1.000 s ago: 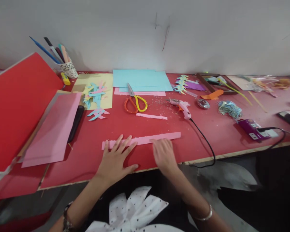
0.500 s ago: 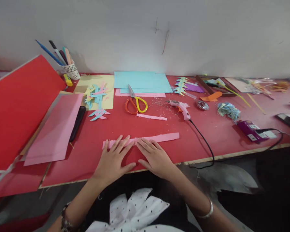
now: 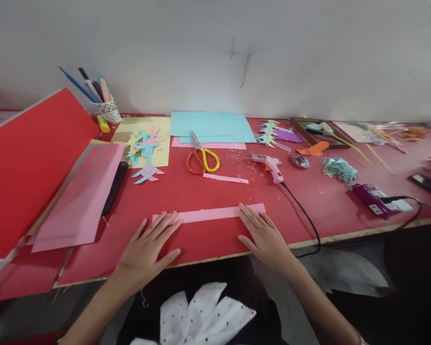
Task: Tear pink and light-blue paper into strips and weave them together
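A long strip of pink paper (image 3: 208,214) lies flat across the red table near its front edge. My left hand (image 3: 149,249) rests with spread fingertips on the strip's left end. On the strip's right part lie the fingers of my right hand (image 3: 262,235), stretched out flat. Beyond the strip is a shorter pink paper scrap (image 3: 225,178). Scissors (image 3: 202,155) with one red and one yellow handle lie behind that scrap, and a pink glue gun (image 3: 269,165) with a black cord is to their right.
Blue paper sheets (image 3: 208,125) lie by the wall. Woven paper pieces (image 3: 147,148) sit on a yellow sheet (image 3: 161,129). At left are a red board (image 3: 32,167), a pink sheet (image 3: 81,196) and a pen cup (image 3: 109,111). A purple power strip (image 3: 373,199) lies at right.
My hands have slid apart along the pink strip, the left one leftward and the right one rightward. The strip's middle is now uncovered and looks flatter.
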`<state>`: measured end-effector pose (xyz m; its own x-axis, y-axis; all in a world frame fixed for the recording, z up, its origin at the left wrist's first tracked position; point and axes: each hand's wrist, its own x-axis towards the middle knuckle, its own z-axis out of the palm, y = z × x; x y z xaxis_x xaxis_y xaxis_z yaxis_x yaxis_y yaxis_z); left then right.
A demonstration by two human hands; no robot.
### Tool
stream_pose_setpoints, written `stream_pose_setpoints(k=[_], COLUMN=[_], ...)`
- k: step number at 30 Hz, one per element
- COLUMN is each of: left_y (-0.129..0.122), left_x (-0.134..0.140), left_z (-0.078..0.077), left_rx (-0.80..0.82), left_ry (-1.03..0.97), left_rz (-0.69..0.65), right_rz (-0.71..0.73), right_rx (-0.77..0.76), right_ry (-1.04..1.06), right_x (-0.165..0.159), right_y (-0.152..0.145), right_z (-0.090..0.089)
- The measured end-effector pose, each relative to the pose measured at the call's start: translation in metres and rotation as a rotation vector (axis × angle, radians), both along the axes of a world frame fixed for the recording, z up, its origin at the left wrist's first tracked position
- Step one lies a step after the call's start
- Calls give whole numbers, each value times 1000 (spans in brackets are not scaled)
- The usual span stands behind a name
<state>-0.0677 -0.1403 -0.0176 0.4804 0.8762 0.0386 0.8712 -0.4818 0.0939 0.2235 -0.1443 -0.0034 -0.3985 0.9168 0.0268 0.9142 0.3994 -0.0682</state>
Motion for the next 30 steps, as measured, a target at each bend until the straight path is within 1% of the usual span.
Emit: stream_pose_setpoints(k=[4, 8, 11, 13, 16, 19, 21, 23, 26, 28, 30], left_y=[-3, -7, -12, -16, -20, -17, -12, -5, 5, 11, 15], left_x=[-3, -4, -5, -7, -10, -11, -10, -7, -1, 4, 9], left_z=[-2, -4, -7, -9, -10, -9, -5, 1, 14, 21, 26], left_rx=[36, 46, 94, 147, 200, 218, 229, 225, 179, 171, 206], left_ry=[-22, -24, -35, -36, -23, -10, -7, 2, 40, 83, 108], left_rz=[41, 76, 130, 148, 135, 129, 129, 131, 136, 154, 163], right_rz=[-49, -201, -298, -319, -314, -289, -232, -109, 87, 159, 198], right_rx=[35, 115, 184, 204, 216, 247, 264, 241, 136, 105, 103], right_ry=[7, 6, 12, 11, -4, -29, -21, 18, 50, -5, -75], right_x=[0, -4, -7, -9, -10, -9, -10, -13, -23, -31, -38], right_y=[-3, -9, -12, -13, -12, -4, 7, 21, 42, 52, 59], right_z=[-1, -7, -12, -13, -11, -4, 1, 6, 11, 13, 14])
